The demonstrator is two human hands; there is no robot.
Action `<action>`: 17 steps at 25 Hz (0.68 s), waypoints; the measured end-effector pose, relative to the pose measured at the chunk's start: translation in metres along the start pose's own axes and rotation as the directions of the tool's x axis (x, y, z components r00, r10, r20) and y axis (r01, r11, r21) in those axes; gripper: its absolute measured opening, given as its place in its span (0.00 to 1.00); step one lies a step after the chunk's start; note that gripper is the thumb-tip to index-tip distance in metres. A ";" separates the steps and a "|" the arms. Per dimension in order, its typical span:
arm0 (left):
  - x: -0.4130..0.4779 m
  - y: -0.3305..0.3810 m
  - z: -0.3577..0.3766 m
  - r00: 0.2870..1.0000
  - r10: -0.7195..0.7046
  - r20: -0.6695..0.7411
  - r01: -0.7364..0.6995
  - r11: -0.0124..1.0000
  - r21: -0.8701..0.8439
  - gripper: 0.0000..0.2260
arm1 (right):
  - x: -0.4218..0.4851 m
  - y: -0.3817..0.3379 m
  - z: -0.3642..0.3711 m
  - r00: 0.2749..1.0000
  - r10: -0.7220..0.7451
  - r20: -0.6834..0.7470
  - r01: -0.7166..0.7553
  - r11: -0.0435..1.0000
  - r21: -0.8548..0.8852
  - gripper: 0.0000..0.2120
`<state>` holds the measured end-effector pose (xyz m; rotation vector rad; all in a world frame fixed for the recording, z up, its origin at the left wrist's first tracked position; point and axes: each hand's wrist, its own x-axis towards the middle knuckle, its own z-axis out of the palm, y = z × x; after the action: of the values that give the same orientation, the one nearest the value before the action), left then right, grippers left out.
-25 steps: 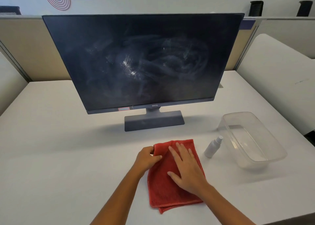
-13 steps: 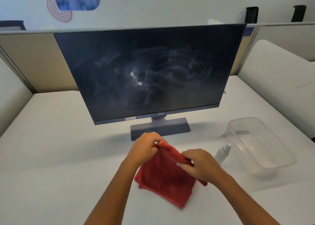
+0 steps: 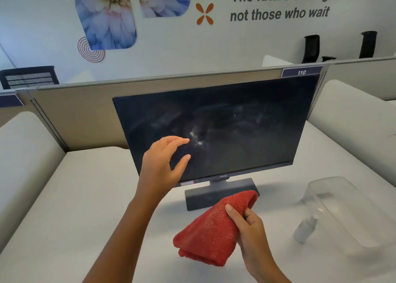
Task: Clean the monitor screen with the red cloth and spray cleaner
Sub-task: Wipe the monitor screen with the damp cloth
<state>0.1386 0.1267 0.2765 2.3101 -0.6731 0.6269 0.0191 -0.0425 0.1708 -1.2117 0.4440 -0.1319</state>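
Note:
A dark monitor [image 3: 246,128] stands on the white desk, its screen smeared with pale streaks and a bright speck patch near the middle left. My right hand [image 3: 249,231] grips the folded red cloth [image 3: 212,229], held off the desk in front of the monitor's base. My left hand [image 3: 165,160] is raised before the lower left of the screen, fingers apart and empty; whether it touches the glass I cannot tell. A small clear spray bottle [image 3: 305,229] stands on the desk to the right.
A clear plastic tub [image 3: 351,209] sits right of the spray bottle. Beige partition panels [image 3: 75,115] rise behind the monitor. Neighbouring white desks lie left and right, and dark chair backs [image 3: 311,46] show beyond the partition.
Both hands lifted the red cloth off the desk. My left hand then let go and rose toward the screen, while my right hand kept the cloth. The view tilted upward.

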 end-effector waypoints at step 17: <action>0.122 -0.064 -0.069 0.977 0.088 0.193 -0.167 0.878 0.447 0.28 | 0.119 -0.078 0.126 0.641 -0.731 -0.233 0.591 0.664 -0.458 0.12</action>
<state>0.2523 0.1805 0.3664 2.8037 -0.8328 0.7218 0.1875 0.0003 0.2470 -1.6678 0.3476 -1.0186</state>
